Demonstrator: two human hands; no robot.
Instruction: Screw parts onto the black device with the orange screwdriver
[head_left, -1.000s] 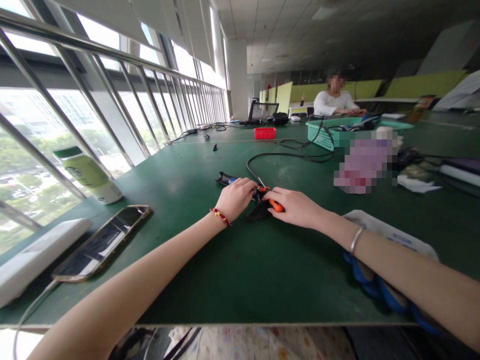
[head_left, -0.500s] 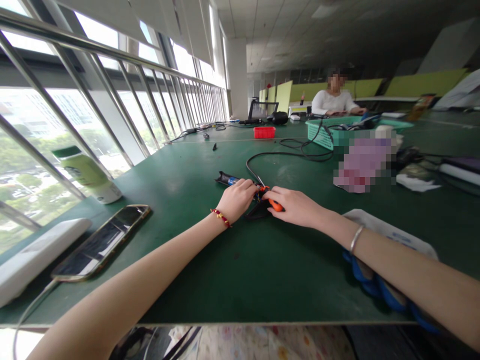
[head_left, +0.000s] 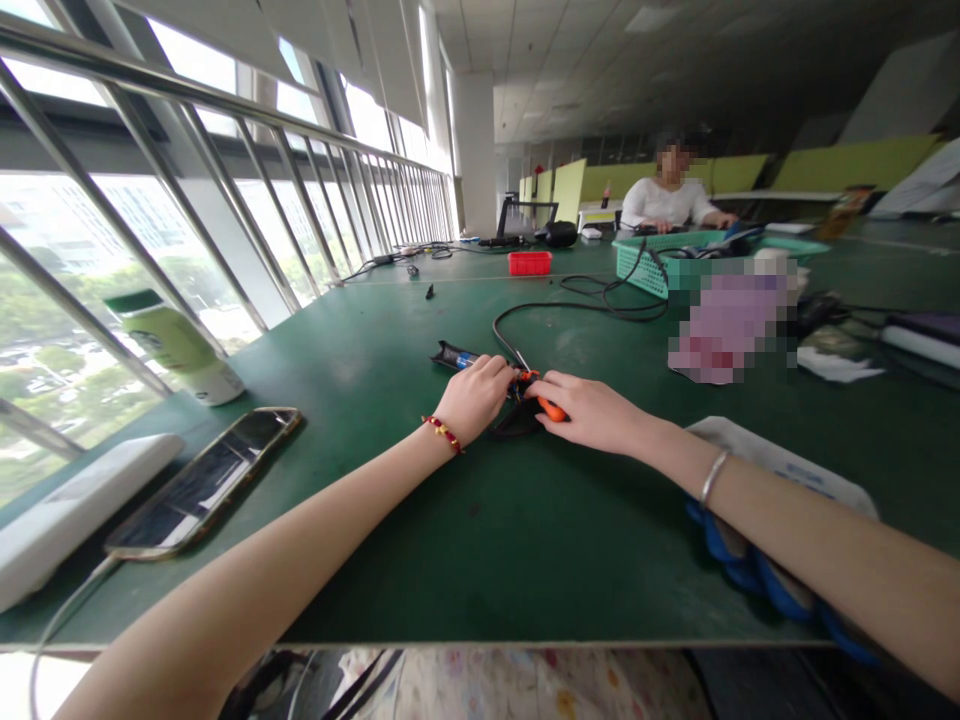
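Observation:
My left hand (head_left: 474, 396) rests on the green table (head_left: 420, 520) with its fingers curled over a black device with a blue band (head_left: 452, 357). Just to its right, my right hand (head_left: 589, 411) is closed on an orange-handled tool (head_left: 550, 407). The tool's tip meets the device between the two hands, over a small black part (head_left: 514, 424). A black cable (head_left: 525, 315) runs from that spot away toward the back of the table.
A phone (head_left: 202, 482) and a white power strip (head_left: 71, 515) lie at the left, beside a green-capped bottle (head_left: 176, 347). Blue gloves on a white sheet (head_left: 757, 470) lie under my right forearm. Farther back stand a red box (head_left: 529, 264) and a teal basket (head_left: 660, 262). A person (head_left: 671, 200) sits at the far end.

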